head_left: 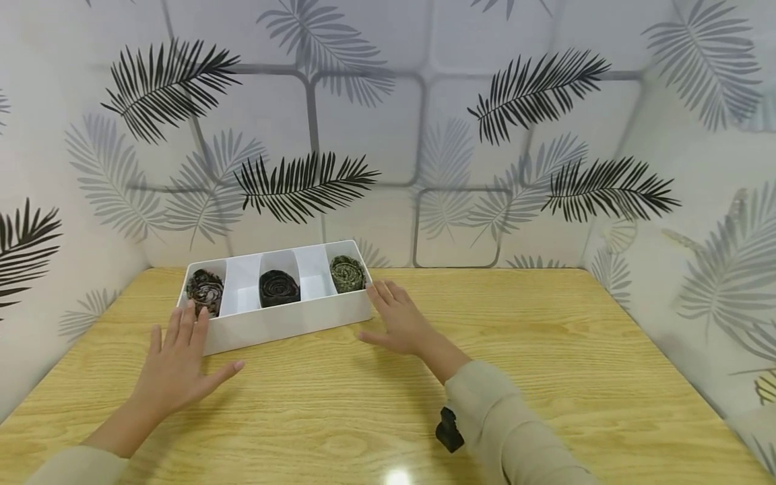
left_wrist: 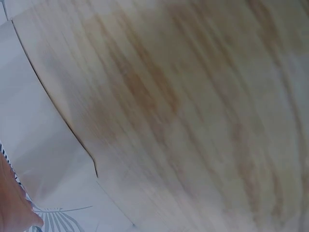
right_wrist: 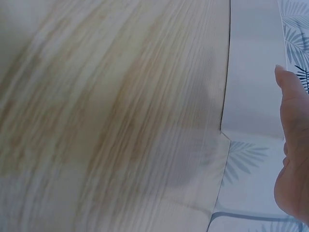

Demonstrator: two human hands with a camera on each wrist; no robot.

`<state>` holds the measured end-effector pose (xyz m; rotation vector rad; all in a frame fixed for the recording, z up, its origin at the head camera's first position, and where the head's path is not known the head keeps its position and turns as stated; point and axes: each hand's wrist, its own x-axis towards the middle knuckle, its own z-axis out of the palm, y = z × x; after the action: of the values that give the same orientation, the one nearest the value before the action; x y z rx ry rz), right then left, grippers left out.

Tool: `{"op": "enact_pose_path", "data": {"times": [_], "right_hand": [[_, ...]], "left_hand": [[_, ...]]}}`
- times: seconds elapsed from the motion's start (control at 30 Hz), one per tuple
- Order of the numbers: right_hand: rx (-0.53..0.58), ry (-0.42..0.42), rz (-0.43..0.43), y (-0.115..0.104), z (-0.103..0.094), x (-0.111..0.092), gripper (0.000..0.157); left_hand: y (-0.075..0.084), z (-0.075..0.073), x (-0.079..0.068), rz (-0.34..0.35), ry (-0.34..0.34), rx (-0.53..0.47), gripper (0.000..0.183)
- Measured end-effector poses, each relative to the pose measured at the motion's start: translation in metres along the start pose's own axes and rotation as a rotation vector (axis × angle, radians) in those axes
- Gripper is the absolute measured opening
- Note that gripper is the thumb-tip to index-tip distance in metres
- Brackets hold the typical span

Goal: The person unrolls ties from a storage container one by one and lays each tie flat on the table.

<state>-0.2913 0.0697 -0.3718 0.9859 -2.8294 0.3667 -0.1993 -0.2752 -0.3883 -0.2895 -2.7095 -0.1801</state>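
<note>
A long white box (head_left: 291,322) with several compartments sits slanted on the wooden table. Rolled pieces of patterned fabric fill three of them: a brown-and-dark roll (head_left: 206,292) at left, a black roll (head_left: 279,288) in the middle and a green-and-black roll (head_left: 348,273) at right. The two compartments between hold nothing. My left hand (head_left: 176,377) has its fingers extended at the box's front left corner, thumb spread out. At the right end, my right hand (head_left: 400,325) reaches with straight fingers to the box's side. Both wrist views show only part of each hand beside the white box wall (right_wrist: 253,72).
Pale wood tabletop (head_left: 533,337) extends right of and in front of the box. A wall with leaf patterns (head_left: 376,135) rises behind the table. A small black device (head_left: 449,431) sits at the right sleeve (head_left: 515,417).
</note>
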Motion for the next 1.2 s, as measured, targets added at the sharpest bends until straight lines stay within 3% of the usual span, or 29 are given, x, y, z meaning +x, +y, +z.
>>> {"op": "enact_pose_path", "data": {"times": [0.4, 0.57, 0.73, 1.2], "right_hand": [[0.021, -0.091, 0.004, -0.013, 0.0, 0.01, 0.08], [-0.012, -0.074, 0.001, -0.013, -0.002, 0.012, 0.075], [0.023, -0.068, 0.009, -0.012, -0.004, 0.012, 0.071], [0.027, -0.039, -0.007, -0.008, -0.003, 0.008, 0.07]], "left_hand": [[-0.002, 0.002, 0.001, 0.045, -0.01, -0.041, 0.099], [-0.004, 0.002, 0.001, 0.058, -0.009, -0.063, 0.098], [-0.005, 0.003, 0.001, 0.069, -0.017, -0.085, 0.097], [-0.005, 0.002, 0.003, 0.099, -0.029, -0.103, 0.097]]}}
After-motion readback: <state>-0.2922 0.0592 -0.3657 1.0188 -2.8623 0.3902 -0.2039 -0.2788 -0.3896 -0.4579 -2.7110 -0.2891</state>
